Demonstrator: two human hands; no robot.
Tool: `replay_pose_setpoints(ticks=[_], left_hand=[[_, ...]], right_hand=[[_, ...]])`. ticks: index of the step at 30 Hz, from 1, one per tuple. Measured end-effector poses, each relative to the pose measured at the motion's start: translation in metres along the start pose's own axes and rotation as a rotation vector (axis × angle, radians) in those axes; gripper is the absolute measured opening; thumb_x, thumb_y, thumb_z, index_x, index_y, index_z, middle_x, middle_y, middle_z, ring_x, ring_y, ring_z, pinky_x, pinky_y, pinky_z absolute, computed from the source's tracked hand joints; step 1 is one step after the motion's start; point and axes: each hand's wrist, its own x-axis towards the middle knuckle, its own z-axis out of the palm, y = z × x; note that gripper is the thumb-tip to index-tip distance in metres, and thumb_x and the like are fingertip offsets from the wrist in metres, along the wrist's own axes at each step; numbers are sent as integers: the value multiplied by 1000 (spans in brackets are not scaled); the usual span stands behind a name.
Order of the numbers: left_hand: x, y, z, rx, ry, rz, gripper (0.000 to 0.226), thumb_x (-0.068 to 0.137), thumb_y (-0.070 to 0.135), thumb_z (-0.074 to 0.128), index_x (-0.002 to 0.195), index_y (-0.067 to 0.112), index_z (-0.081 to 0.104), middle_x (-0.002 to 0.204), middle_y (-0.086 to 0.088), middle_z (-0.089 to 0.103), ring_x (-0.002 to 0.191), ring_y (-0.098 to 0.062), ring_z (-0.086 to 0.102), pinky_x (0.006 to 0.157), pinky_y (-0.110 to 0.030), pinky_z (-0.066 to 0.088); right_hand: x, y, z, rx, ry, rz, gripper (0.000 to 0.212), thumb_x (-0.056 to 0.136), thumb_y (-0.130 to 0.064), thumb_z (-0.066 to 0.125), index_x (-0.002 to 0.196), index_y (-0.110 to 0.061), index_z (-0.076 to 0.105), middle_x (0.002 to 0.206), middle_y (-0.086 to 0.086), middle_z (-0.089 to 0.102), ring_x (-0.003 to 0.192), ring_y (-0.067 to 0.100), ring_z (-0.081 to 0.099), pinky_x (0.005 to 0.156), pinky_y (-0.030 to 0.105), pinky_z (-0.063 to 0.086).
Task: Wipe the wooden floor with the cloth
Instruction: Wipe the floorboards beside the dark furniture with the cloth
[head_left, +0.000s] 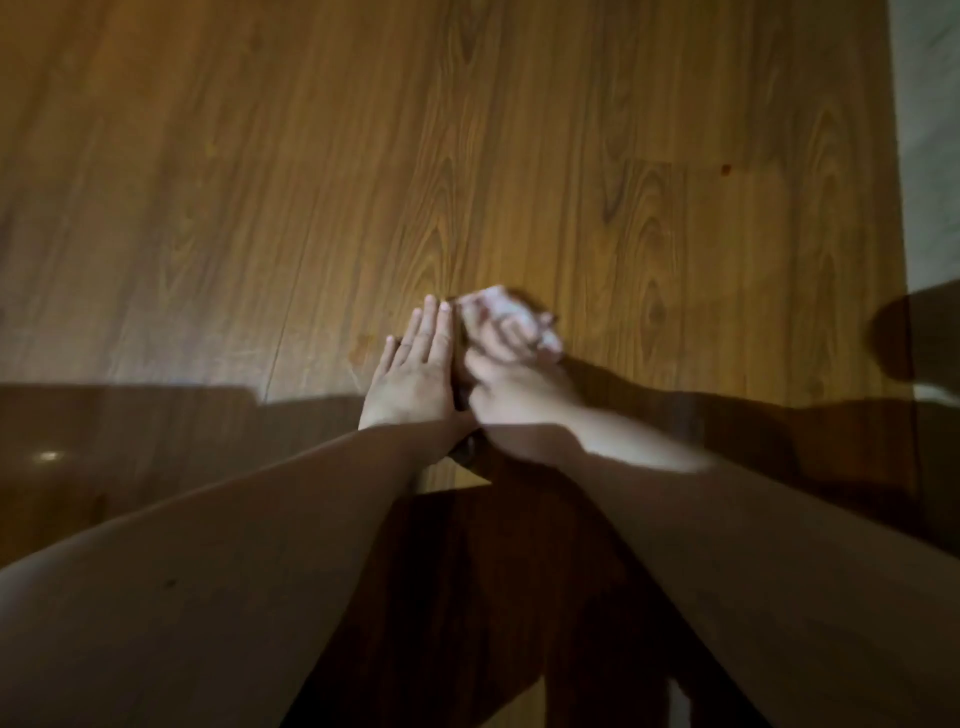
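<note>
Pressing flat on the wooden floor (260, 182), the left hand (415, 374) lies palm down with its fingers straight and close together, pointing toward the floor's far edge. Just beside it, touching along the thumb side, the right hand (514, 364) is blurred, but its fingers are curled round a crumpled whitish cloth (493, 301), which bulges out past the fingertips and meets the boards there. Both hands sit about midway across the visible floor, well apart from its right edge, where the planks end against a pale strip (930, 130) whose material I cannot tell. Both bare forearms (234, 545) reach in from the near edge and converge at the wrists. A broad dark shadow (130, 441) covers the near part of the floor up to the wrists, while the boards beyond are lit warm brown. A small reddish spot (725, 168) marks a plank toward the far right
</note>
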Motion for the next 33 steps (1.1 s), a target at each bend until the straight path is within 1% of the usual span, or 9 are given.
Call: replay_pose_setpoints(ticks=[5,7,12,16,20,23,27,29,33], left_hand=[[-25,-24,-4,86,-51,-15,96,79,72,38,153,30,-6,153,7,-22,146,-11,-13,118,-38,-7],[-30,-12,1,187,-35,153,81,84,72,31,153,36,7,159,4,-17,146,-14,-18,119,-44,-9],[-19,5,2,169,-18,264,64,94,60,26,144,21,37,159,7,7,145,-6,-6,116,-36,-12],[-8,-83,-42,164,168,-150,40,94,48,46,127,26,49,144,-4,45,135,-23,35,112,-47,22],[-8,-116,-65,7,100,-593,57,86,52,38,138,26,39,151,-10,32,137,-36,28,110,-55,26],[-11,-44,-28,158,163,-347,54,94,38,36,147,34,28,157,-4,21,142,-29,21,107,-51,28],[-14,27,8,303,-284,437,67,95,52,27,147,45,-15,157,13,-24,142,-20,-30,113,-59,-5],[-4,0,4,426,-225,524,65,99,49,26,144,43,-20,156,13,-26,143,-21,-27,115,-57,-2],[-5,-102,-36,184,183,-161,56,98,43,27,149,20,32,158,-10,21,145,-36,18,114,-52,17]], right_hand=[[-13,7,-12,229,350,-58,34,93,-9,50,123,-18,65,151,-2,41,141,20,30,116,29,22],[-18,43,-26,146,451,224,42,96,-18,46,136,-28,52,157,0,28,144,24,21,117,39,23],[-23,100,-33,-57,98,562,61,97,-58,32,149,-51,0,161,-3,-21,147,29,-18,118,55,-2],[-17,102,-24,-75,97,532,68,95,-64,28,149,-48,-10,159,1,-27,145,32,-23,115,59,-6],[-14,102,-18,-115,63,568,69,95,-64,21,148,-43,-18,155,4,-34,142,34,-29,112,61,-11],[-17,103,-10,-125,140,527,67,94,-65,18,149,-44,-15,157,4,-29,144,33,-27,112,59,-11],[-18,103,-6,-110,274,505,62,96,-59,21,151,-43,-1,161,4,-18,147,25,-18,115,56,-8],[-16,102,-5,-102,307,505,60,97,-55,24,152,-42,2,162,5,-14,148,23,-16,116,53,-7],[-17,103,-1,-67,341,479,60,97,-53,25,152,-42,3,162,4,-15,148,20,-18,116,48,-11]])
